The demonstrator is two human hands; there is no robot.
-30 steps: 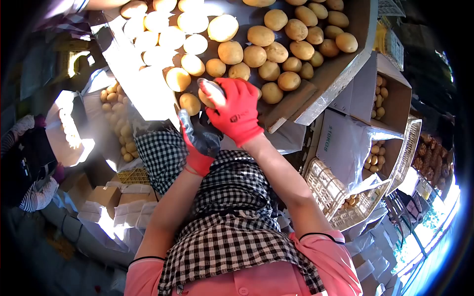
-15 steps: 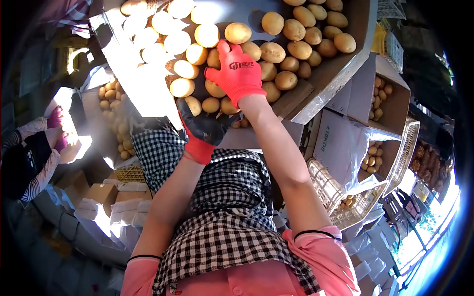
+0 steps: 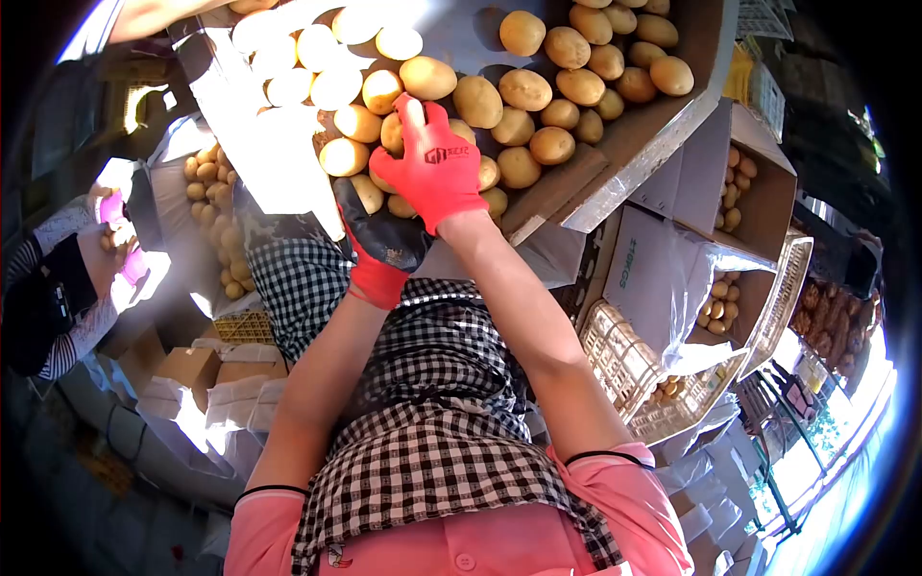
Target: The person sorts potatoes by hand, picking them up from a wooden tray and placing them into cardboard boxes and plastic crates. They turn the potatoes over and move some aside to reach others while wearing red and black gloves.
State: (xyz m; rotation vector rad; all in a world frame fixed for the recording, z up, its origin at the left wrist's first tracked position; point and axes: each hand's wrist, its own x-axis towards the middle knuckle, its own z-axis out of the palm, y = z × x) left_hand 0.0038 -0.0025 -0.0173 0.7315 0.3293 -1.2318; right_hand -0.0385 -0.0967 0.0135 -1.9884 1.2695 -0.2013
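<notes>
Oval, yellow-brown potatoes (image 3: 525,89) fill much of the tray (image 3: 447,38) at 12 o'clock, some sun-bleached. Two gloved hands: the right hand (image 3: 432,165) spreads over them, its grasp impossible to tell; the left hand (image 3: 384,240) is open, dark palm showing. Two potato boxes (image 3: 773,206) sit toward 3 o'clock.

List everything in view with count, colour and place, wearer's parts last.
Round potatoes: dozens, yellow-brown, tray and boxes
Broad tray: one, grey, top
Open cardboard boxes: several, brown-white, both sides
Latticed plastic crates: several, cream, right
Lumpy heap: one, reddish-brown, far right
Co-worker: one, pink gloves, left
Checked cloth apron: one, black-white, torso
Left hand: one, red-black glove, tray edge
Right hand: one, red glove, over potatoes
</notes>
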